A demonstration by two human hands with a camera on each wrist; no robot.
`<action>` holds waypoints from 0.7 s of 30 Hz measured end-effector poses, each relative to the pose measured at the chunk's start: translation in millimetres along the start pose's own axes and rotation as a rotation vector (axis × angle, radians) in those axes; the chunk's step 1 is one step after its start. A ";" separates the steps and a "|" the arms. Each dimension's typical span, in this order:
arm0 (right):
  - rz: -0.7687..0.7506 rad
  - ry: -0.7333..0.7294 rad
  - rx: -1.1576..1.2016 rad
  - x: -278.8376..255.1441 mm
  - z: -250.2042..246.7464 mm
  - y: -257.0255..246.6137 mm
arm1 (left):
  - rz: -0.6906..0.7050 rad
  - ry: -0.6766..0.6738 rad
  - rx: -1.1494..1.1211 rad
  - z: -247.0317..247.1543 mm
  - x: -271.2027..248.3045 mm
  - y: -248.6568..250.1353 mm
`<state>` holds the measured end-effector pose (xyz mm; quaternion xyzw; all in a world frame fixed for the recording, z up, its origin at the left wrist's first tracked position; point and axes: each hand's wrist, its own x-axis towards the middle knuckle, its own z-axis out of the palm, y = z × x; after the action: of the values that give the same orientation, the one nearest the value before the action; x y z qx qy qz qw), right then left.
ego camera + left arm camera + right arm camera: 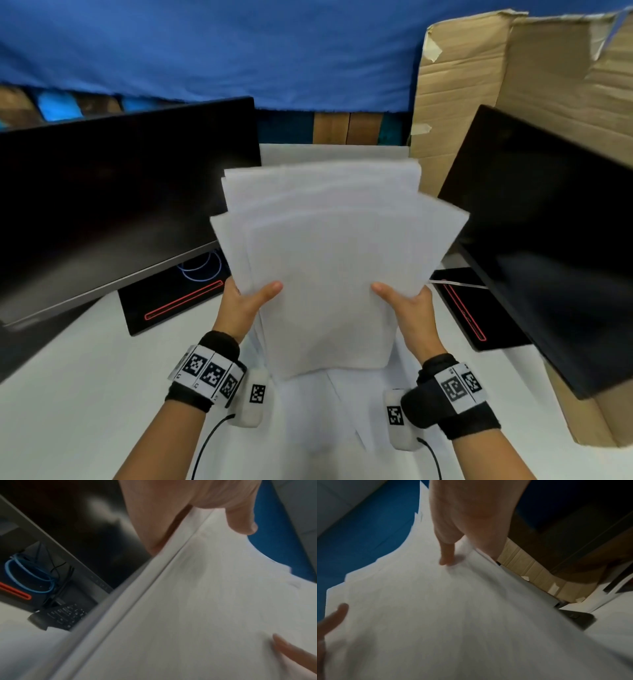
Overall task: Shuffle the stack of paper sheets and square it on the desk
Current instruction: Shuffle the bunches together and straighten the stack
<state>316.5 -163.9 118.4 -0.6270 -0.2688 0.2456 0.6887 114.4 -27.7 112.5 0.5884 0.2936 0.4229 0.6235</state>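
Note:
A fanned, uneven stack of white paper sheets (329, 260) is held up in the air above the white desk (85, 394). My left hand (248, 303) grips its left edge, thumb lying on the top sheet. My right hand (406, 305) grips the right edge the same way. The fingers of both hands are hidden behind the sheets. In the left wrist view the thumb presses on the stack (205, 601). In the right wrist view the thumb rests on the paper (453, 608), whose far corners are staggered.
A dark monitor (113, 198) stands at the left and another monitor (548, 233) at the right, each on a black base with a red line. Cardboard boxes (496, 85) rise at the back right. A black keyboard (60, 618) lies under the left monitor. A blue cloth (222, 51) hangs behind.

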 end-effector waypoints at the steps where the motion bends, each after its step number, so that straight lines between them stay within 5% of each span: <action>1: 0.016 -0.023 0.002 0.1 -1.1 1.4 | 0.010 -0.015 -0.016 -0.3 0.5 -3.6; 13: -0.074 -0.147 0.043 -1.0 0.6 -29.9 | 0.126 -0.075 0.026 15.8 -2.4 34.4; 18: 0.211 -0.270 -0.115 -17.8 0.2 31.2 | -0.127 0.024 0.051 7.4 -22.2 -22.2; 21: 0.286 -0.172 -0.147 -20.6 -3.2 51.5 | -0.260 0.012 0.098 5.6 -34.2 -46.6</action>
<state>303.4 -175.4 65.6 -0.6840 -0.2521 0.3734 0.5738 111.6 -57.9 63.0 0.5727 0.3914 0.3271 0.6418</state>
